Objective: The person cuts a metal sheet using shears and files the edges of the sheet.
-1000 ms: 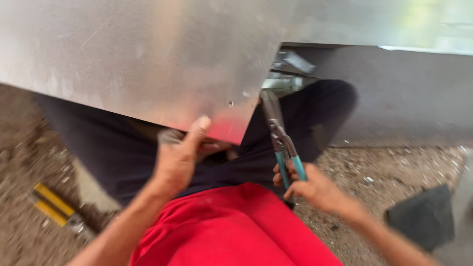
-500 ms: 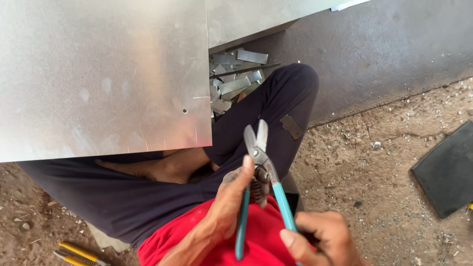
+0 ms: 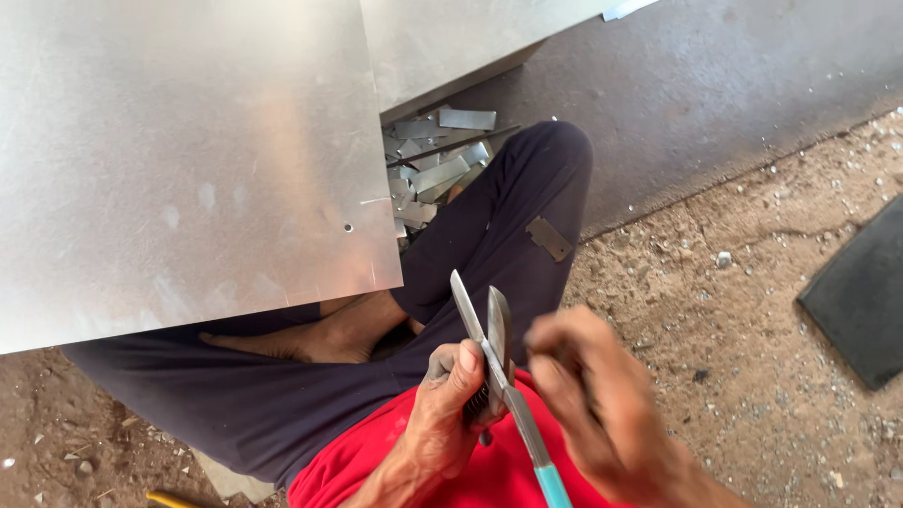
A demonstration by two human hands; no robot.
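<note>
The person sits on the ground with legs crossed, in dark trousers and a red shirt, and one bare foot [image 3: 310,339] shows under the big metal sheet [image 3: 179,160] that lies over the left knee. This sheet has one small round hole near its right edge. A second sheet [image 3: 451,38] stands behind it, partly covered.

There is no real container here. Between the sheets and the right leg lies a loose pile of cut metal strips [image 3: 433,165] – more than ten, I cannot count them exactly. One more single strip [image 3: 549,238] rests on the right thigh.

One pair of tin snips [image 3: 491,362] is in front of the body, just above the lap. Its two blades point up and stand a little apart, and one blue-green handle goes down to the lower edge. The left hand [image 3: 447,409] holds the snips around the pivot, thumb pressed on the blade base – a closed grip. The right hand [image 3: 593,395] is blurred beside the snips; I cannot tell if its grip holds the handle or is open.

At the right edge lies one dark flat slab [image 3: 861,296] on the sandy ground [image 3: 743,310]. At the bottom left shows one yellow tool tip [image 3: 169,497].
</note>
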